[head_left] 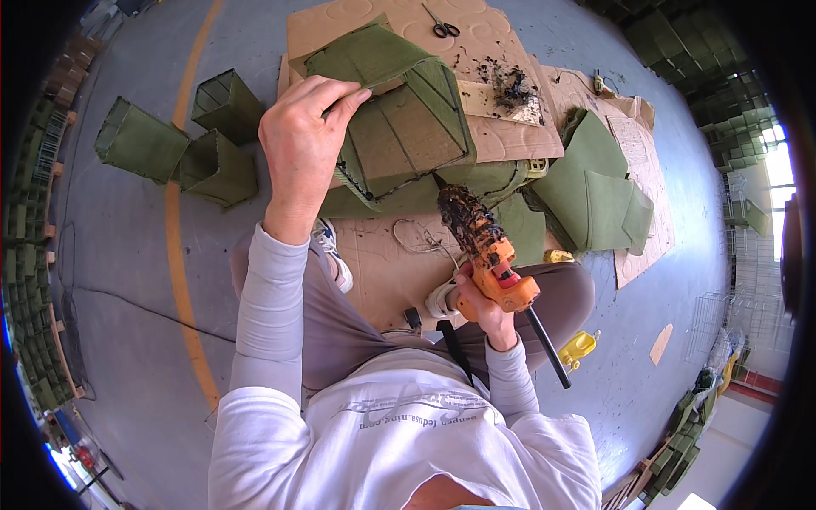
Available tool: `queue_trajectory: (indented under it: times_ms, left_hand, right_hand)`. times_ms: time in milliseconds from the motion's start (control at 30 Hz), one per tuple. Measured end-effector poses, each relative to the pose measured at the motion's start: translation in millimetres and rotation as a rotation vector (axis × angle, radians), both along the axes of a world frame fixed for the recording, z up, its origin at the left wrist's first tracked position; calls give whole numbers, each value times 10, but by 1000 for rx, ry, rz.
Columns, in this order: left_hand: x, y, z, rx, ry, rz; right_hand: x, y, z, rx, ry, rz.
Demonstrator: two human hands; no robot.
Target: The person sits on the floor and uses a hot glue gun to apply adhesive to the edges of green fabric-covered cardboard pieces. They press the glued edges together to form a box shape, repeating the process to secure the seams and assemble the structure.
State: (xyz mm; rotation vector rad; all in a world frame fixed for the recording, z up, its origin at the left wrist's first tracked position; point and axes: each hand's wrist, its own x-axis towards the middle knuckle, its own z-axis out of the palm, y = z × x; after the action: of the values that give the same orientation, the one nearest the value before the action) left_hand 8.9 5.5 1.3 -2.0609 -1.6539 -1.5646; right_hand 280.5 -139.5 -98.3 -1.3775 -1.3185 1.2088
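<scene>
My left hand (304, 127) pinches the edge of a green fabric flap on a box-shaped wire-framed piece (399, 127) in front of me. The piece's dark wire frame shows along its edges and across its face. In my right hand (489, 313) is an orange hot glue gun (486, 246), its front caked with black glue. The gun's nozzle points up at the near edge of the green piece; I cannot tell whether it touches. A black glue stick (548, 347) sticks out of the gun's back end.
Several finished-looking green fabric boxes (140, 140) stand on the floor at left. Scissors (442, 24) and black glue scraps (512, 87) lie on the cardboard (365, 19). Green fabric sheets (595, 191) are piled at right. A yellow tool (578, 348) lies beside my knee.
</scene>
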Motion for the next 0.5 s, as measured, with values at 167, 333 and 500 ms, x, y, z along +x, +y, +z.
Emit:
queue_trajectory:
  times_ms: [167,333,500]
  left_hand:
    - [4,26,-29,24,-21,-3]
    - [17,32,-23,27,-18,0]
    - [20,36,-21,26,-27,5]
  right_hand:
    - [-7,-13,0,-31,-114,87]
    - [-60,-7,22,23,-69,95]
    - [-88,-8,36,58,-127,136]
